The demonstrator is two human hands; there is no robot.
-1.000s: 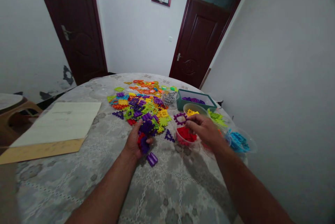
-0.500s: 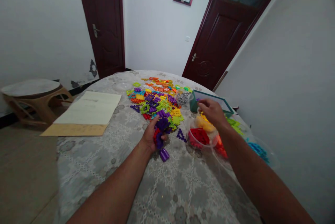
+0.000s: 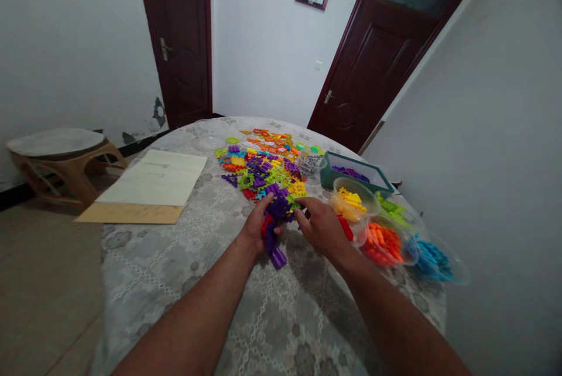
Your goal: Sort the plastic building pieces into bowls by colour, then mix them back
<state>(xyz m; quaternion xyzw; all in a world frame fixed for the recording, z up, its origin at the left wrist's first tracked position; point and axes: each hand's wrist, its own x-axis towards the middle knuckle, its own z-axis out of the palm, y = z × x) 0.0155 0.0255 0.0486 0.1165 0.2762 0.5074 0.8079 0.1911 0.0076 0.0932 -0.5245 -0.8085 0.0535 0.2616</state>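
Note:
My left hand (image 3: 258,228) is closed around several purple and red plastic building pieces (image 3: 278,209) over the near edge of a mixed heap. Below its fingers, a purple ribbed piece (image 3: 278,258) is close to the tablecloth. My right hand (image 3: 319,225) is beside the held pieces, thumb and forefinger apart. Its fingertips are at the heap's right edge; no piece shows between them. The heap of building pieces (image 3: 276,177) mixes purple, lime, yellow, orange and blue. Under my right hand and wrist, the red pieces (image 3: 345,228) are mostly hidden.
A green-rimmed box (image 3: 384,184) holds purple pieces. Clear tubs hold yellow pieces (image 3: 351,200), orange pieces (image 3: 383,241), blue pieces (image 3: 432,259) and grey pieces (image 3: 311,164). Lime pieces (image 3: 392,209) are behind the orange tub. Paper sheets (image 3: 153,180) lie left, near a stool (image 3: 65,153).
My right hand has moved from above the green-rimmed box left and down to the heap, beside my left hand. The purple pieces in the box now show. My left hand keeps its hold.

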